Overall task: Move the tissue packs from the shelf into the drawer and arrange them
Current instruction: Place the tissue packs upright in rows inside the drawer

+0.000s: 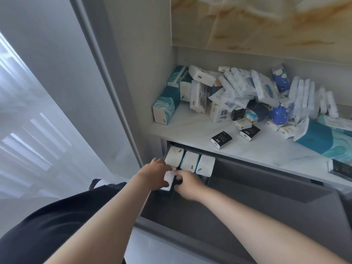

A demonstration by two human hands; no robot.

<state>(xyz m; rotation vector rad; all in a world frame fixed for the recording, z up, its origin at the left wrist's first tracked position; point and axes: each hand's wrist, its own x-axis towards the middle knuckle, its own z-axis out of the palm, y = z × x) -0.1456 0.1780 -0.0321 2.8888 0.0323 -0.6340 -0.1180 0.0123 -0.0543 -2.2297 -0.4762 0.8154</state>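
Note:
The grey drawer stands pulled out below the white shelf. Three white tissue packs stand upright in a row at the drawer's back left corner. In front of that row, my left hand and my right hand both grip a white tissue pack with a dark side, held upright against the drawer's left wall. On the shelf lies a jumbled heap of tissue packs, white, teal and blue. A few small black packs lie near the shelf's front edge.
A large teal pack lies on its side at the shelf's right. A teal-and-white pack stands at the shelf's left end. A grey wall panel runs along the left. Most of the drawer's floor is bare.

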